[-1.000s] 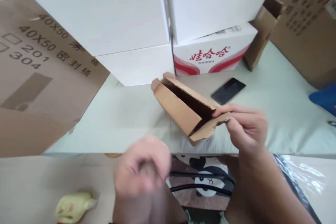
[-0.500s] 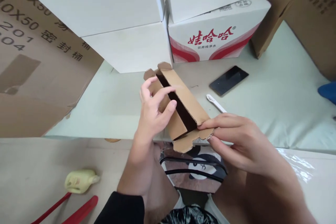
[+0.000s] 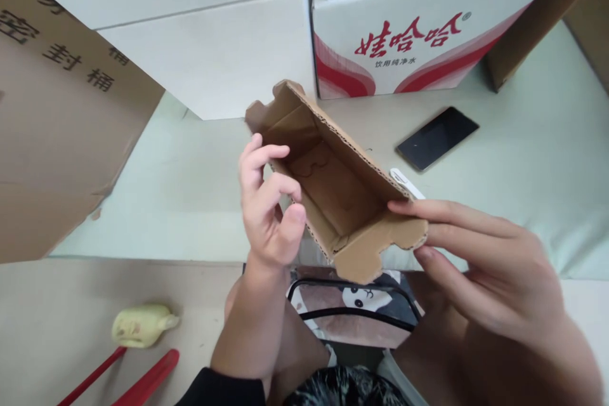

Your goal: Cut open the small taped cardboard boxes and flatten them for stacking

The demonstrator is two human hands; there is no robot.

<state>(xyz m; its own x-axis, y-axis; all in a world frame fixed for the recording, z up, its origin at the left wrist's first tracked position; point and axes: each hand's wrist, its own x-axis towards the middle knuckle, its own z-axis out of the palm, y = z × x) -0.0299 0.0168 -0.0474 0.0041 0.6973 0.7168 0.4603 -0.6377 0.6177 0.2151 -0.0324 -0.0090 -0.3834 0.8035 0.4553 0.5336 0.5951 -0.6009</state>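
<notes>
A small brown cardboard box [image 3: 340, 187] is tilted toward me in the middle, its top gaping and its bare inside showing. My left hand [image 3: 271, 206] is at the box's left rim, fingers bent over the edge and thumb close to the index finger. Part of that contact is hidden behind the hand. At the near right corner, my right hand [image 3: 490, 260] pinches the scalloped end flap [image 3: 390, 235] between thumb and fingers, with the index fingertip on the box's rim. A white box-cutter-like tool [image 3: 406, 184] lies just beyond, partly covered by the box.
A dark phone [image 3: 438, 138] lies on the pale green surface [image 3: 190, 203]. White cartons [image 3: 228, 63] and a red-and-white water carton [image 3: 404, 44] stand behind. At left is a large brown carton [image 3: 61, 139]. On the floor are a yellow bottle [image 3: 143, 325] and red bars [image 3: 147, 380].
The cardboard box's narrow slot has spread into a wide opening, and its inside now shows. Both hands have moved apart with its sides. The view has shifted closer to the cartons.
</notes>
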